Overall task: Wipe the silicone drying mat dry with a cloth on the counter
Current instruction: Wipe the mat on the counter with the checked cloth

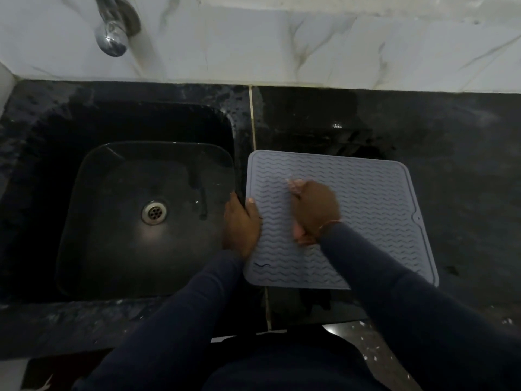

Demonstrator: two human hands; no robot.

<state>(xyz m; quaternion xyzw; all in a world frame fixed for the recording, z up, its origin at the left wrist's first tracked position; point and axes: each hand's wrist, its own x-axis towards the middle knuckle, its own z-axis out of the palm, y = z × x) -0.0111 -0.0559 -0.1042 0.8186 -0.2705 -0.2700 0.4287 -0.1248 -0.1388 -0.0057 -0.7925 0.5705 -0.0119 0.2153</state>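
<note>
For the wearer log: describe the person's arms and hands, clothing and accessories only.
Long dark navy sleeves cover both arms to the wrists: left sleeve, right sleeve. The left hand and right hand are ungloved. A thin orange-toned bracelet circles the right wrist.

Black square sink (141, 122) at left: deep, rounded corners, glossy floor. Round metal drain (154, 212) sits at the middle of the basin floor, perforated. Wet streaks (200, 201) on the basin floor toward its right wall. Chrome tap (112, 35) juts from the wall above the sink's back edge, spout pointing down, its mount cut off by the top of the frame. Wall tiles (296, 43) white, marble-look, grey veins. Bottom right: dark floor (377, 351) with scattered white specks. Pale patch (11, 373) in the bottom-left corner; cannot tell what it is.
</note>
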